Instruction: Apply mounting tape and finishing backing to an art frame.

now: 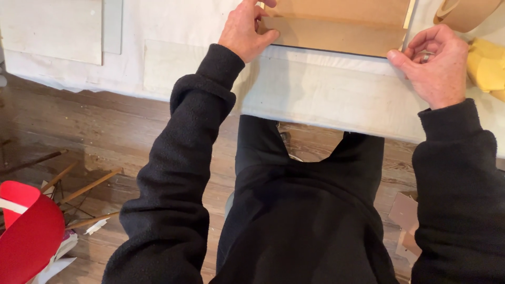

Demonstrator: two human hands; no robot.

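A flat brown panel [336, 23] lies on the white cloth-covered table [326, 97], with a strip of brown paper tape along its near edge. My left hand [246, 29] presses on the strip's left end, thumb flat on it. At the panel's near right corner my right hand [434, 60] pinches the strip's other end between thumb and fingers. Both arms wear black fleece sleeves.
A roll of brown tape [465, 11] sits at the top right beside a yellow cloth [486, 66]. Below the table edge are a wooden floor, a red chair [26, 236] with wooden legs at lower left, and cardboard scraps [405, 221] at lower right.
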